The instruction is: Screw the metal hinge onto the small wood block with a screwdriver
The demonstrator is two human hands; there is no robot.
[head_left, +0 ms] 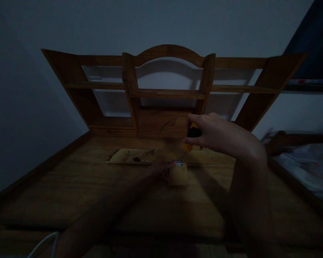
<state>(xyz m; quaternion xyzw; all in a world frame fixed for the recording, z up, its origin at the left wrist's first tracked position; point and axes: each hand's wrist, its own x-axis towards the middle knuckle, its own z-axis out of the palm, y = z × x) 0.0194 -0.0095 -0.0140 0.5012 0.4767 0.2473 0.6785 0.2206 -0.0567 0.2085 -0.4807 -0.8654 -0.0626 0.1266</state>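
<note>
The right hand (211,132) is gripping a yellow-and-black screwdriver (188,147), its shaft slanting down toward the right part of a small metal plate (179,163); whether the tip is touching is too dim to tell. The plate is lying along the far edge of a small, pale wooden block (178,176). The left hand (160,170) is reaching in from the left, its forefinger touching the plate's left end. The block is resting on a wooden desktop (134,208), where a rough, worn patch (137,156) is showing farther left. Behind, a wooden shelf unit (168,94) is standing before a pale wall (150,25).
</note>
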